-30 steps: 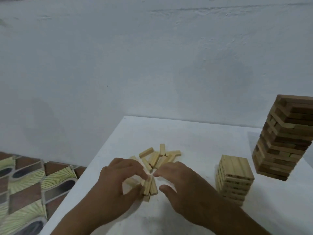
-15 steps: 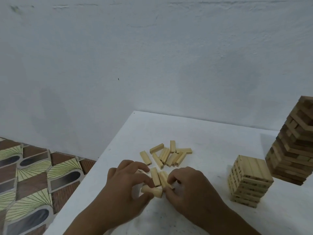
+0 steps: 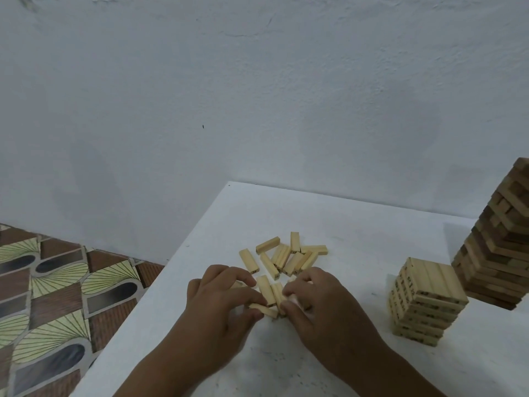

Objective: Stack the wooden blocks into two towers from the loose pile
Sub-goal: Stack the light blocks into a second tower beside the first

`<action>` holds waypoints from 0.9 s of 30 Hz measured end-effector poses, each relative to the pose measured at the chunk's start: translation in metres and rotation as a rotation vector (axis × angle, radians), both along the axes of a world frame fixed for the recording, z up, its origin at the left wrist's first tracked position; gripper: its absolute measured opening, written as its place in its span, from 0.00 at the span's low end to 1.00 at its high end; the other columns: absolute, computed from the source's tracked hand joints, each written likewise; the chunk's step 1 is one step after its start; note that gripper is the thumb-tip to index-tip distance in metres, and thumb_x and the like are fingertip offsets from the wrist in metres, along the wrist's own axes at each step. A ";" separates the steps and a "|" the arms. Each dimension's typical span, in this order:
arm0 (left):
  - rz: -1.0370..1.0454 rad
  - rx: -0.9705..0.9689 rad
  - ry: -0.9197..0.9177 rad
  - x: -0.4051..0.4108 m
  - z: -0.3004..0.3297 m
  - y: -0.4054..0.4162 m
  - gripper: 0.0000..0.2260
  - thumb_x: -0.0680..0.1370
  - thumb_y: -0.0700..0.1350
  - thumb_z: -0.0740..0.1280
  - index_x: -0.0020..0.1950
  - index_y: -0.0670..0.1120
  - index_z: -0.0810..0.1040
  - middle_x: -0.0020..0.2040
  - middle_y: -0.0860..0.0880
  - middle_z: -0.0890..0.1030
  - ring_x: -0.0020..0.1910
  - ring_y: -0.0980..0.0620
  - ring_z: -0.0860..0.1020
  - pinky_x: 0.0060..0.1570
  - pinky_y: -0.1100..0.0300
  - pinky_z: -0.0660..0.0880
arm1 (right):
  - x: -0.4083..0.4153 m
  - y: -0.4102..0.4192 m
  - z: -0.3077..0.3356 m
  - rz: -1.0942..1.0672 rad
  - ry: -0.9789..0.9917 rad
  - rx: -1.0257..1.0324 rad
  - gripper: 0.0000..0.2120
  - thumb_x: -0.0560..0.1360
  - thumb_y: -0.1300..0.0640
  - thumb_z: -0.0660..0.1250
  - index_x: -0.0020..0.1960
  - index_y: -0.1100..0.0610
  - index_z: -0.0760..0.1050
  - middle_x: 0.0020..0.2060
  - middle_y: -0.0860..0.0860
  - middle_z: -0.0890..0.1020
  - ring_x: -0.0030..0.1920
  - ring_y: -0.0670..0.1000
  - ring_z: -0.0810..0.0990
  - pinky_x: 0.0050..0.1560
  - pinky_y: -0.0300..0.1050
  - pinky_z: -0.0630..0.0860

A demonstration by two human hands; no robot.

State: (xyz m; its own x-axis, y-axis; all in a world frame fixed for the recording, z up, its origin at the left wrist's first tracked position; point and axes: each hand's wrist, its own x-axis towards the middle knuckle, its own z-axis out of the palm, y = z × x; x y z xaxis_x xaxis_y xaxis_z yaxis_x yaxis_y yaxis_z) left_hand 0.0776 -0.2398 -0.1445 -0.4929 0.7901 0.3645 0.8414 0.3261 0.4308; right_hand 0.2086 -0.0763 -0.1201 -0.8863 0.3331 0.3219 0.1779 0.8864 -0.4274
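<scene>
A loose pile of blocks (image 3: 286,255) lies on the white table (image 3: 357,224) just past both hands. Off to the right stand a short tower (image 3: 426,299) and a tall tower (image 3: 501,239). The left hand (image 3: 220,299) and right hand (image 3: 317,305) curl together, pinching a few small blocks (image 3: 269,293) between their fingertips.

Loose blocks (image 3: 286,257): pale yellowish wood, some with dark marks on the end faces.
Short tower (image 3: 426,299): same pale wood, dark printed marks along the block sides.
Tall tower (image 3: 501,247): darker brown wood.
Table (image 3: 357,224): plain white, faint scuffs.
Wall (image 3: 257,96): plain pale grey-white.
Floor tiles (image 3: 57,287): brown, dark grey ovals, and yellow-green fans with thin dark rays.
</scene>
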 end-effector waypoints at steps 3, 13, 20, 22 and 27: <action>-0.009 0.025 0.003 0.000 0.003 -0.001 0.06 0.73 0.57 0.69 0.49 0.64 0.81 0.55 0.68 0.74 0.61 0.61 0.70 0.51 0.57 0.66 | 0.004 0.000 -0.002 0.024 -0.012 0.014 0.12 0.78 0.45 0.60 0.54 0.47 0.80 0.50 0.41 0.76 0.50 0.40 0.70 0.45 0.26 0.65; -0.359 -0.063 -0.065 0.016 0.025 0.027 0.05 0.76 0.48 0.69 0.48 0.56 0.83 0.53 0.61 0.81 0.54 0.63 0.76 0.53 0.61 0.76 | 0.052 0.013 -0.002 0.005 -0.054 0.005 0.12 0.74 0.51 0.61 0.47 0.52 0.83 0.46 0.44 0.80 0.46 0.44 0.74 0.47 0.36 0.73; -0.462 -0.148 -0.061 0.029 0.026 0.057 0.06 0.78 0.46 0.69 0.50 0.57 0.83 0.59 0.60 0.76 0.56 0.63 0.74 0.54 0.63 0.74 | 0.076 0.021 0.001 0.061 -0.134 -0.014 0.17 0.75 0.46 0.59 0.56 0.51 0.81 0.57 0.42 0.78 0.53 0.44 0.72 0.53 0.36 0.69; -0.463 -0.146 -0.067 0.032 0.027 0.061 0.07 0.77 0.45 0.69 0.50 0.57 0.84 0.57 0.59 0.78 0.56 0.62 0.74 0.55 0.64 0.74 | 0.079 0.024 0.003 0.070 -0.144 -0.035 0.16 0.75 0.44 0.62 0.56 0.50 0.81 0.58 0.42 0.77 0.54 0.44 0.72 0.54 0.36 0.69; -0.461 -0.123 -0.116 0.035 0.028 0.064 0.07 0.75 0.43 0.72 0.48 0.55 0.84 0.54 0.60 0.82 0.53 0.63 0.76 0.55 0.64 0.75 | 0.079 0.028 -0.003 0.061 -0.129 -0.028 0.13 0.73 0.48 0.67 0.54 0.52 0.83 0.56 0.43 0.78 0.55 0.46 0.75 0.55 0.38 0.72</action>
